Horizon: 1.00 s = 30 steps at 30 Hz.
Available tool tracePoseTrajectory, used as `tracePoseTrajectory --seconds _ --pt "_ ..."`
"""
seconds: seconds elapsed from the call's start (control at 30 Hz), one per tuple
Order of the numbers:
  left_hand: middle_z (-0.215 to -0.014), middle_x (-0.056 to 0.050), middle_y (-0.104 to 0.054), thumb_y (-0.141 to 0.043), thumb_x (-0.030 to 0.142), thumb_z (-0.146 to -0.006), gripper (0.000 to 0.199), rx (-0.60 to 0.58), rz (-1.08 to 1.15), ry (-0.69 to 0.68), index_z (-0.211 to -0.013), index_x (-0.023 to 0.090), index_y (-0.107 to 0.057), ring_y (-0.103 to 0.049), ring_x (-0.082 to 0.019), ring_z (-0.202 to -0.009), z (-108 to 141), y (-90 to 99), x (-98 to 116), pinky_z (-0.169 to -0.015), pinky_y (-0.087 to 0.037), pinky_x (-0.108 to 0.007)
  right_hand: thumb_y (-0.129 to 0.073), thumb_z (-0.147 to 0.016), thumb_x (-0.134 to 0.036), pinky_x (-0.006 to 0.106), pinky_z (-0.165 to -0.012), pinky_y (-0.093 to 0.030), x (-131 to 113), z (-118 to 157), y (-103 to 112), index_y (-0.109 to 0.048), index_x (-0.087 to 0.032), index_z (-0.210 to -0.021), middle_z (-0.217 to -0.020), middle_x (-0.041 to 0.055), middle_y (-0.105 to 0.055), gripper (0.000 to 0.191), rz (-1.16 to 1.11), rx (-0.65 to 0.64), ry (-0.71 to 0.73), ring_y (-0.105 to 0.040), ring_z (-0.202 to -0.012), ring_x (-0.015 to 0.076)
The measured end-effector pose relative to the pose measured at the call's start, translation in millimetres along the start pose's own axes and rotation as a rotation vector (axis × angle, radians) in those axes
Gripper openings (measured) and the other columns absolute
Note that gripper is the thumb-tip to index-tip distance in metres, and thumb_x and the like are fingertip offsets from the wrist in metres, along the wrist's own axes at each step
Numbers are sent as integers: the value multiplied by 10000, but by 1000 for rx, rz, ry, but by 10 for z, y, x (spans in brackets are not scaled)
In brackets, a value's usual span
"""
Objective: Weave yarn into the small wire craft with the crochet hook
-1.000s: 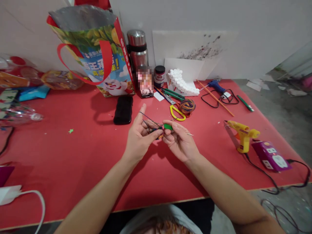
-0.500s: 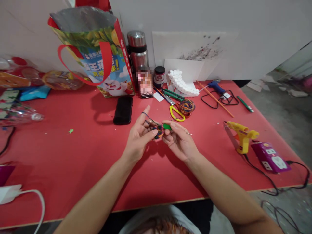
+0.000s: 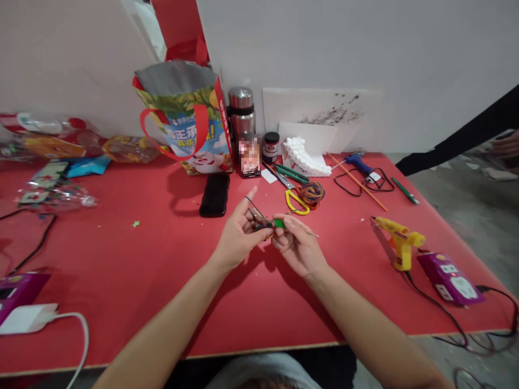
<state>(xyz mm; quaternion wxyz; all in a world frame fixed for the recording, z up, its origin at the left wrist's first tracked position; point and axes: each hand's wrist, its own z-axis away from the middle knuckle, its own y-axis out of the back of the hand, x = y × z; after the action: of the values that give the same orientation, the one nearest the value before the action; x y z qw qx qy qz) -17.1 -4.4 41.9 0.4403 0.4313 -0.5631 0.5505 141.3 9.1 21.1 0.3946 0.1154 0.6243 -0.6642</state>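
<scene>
My left hand (image 3: 239, 237) pinches a small multicoloured crochet piece (image 3: 267, 235), mostly hidden by the thumb. Dark yarn runs over its raised index finger. Close beside it on the right, my right hand (image 3: 300, 244) grips a crochet hook (image 3: 279, 223) by its green handle, and the thin metal end sticks out to the right. The hook's other end meets the piece between the hands. Behind them on the red table (image 3: 162, 286) lie a multicoloured yarn ball (image 3: 312, 192) and yellow-handled scissors (image 3: 297, 203).
A black phone (image 3: 214, 195), a printed bag (image 3: 186, 124), a steel flask (image 3: 242, 111) and a dark jar (image 3: 271, 147) stand or lie behind. At right are a yellow glue gun (image 3: 402, 241) and a purple power strip (image 3: 451, 278). Another person's dark sleeve (image 3: 458, 135) shows at far right.
The view has shifted, so table objects sit lower. My left hand has turned the crochet piece, which shows less now. A person's dark sleeve has appeared at the right.
</scene>
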Motion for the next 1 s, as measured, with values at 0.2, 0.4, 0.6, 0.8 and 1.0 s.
tracePoseTrajectory --seconds 0.2,0.4,0.6,0.8,1.0 --pt "-809 49 -644 -895 149 -716 1112 39 2 31 -1680 240 -349 -683 -110 -758 -6 124 3 -719 -570 -203 -867 -783 -293 229 -552 -492 20 18 -148 -840 -156 -931 -654 4 -695 204 51 55 11 -539 -542 84" --pt "-801 59 -640 -925 145 -669 1154 139 81 -4 -1672 226 -359 -662 -98 -726 -21 65 -143 -717 -579 -203 -812 -864 -358 244 -606 -487 29 3 -126 -830 -201 -1026 -704 -3 -713 226 369 33 221 -591 -591 99" --pt "-837 42 -662 -886 176 -747 1105 255 109 -35 -1692 260 -318 -708 -122 -725 84 -12 -241 -653 -569 -211 -722 -962 -370 294 -723 -519 286 50 -76 -806 -223 -1090 -786 6 -715 212 527 133 394 -609 -710 133" --pt "-854 45 -660 -886 174 -774 1046 225 120 -75 -1674 293 -365 -700 -110 -726 104 8 -282 -687 -582 -212 -724 -979 -383 299 -767 -531 394 92 -10 -795 -261 -1199 -846 4 -720 261 387 89 363 -613 -747 130" --pt "-836 47 -657 -927 132 -703 1070 171 272 -8 -1639 275 -430 -688 -111 -727 78 51 -311 -687 -606 -211 -813 -901 -395 263 -657 -509 340 75 16 -842 -241 -1091 -756 5 -716 246 133 -4 247 -595 -639 102"
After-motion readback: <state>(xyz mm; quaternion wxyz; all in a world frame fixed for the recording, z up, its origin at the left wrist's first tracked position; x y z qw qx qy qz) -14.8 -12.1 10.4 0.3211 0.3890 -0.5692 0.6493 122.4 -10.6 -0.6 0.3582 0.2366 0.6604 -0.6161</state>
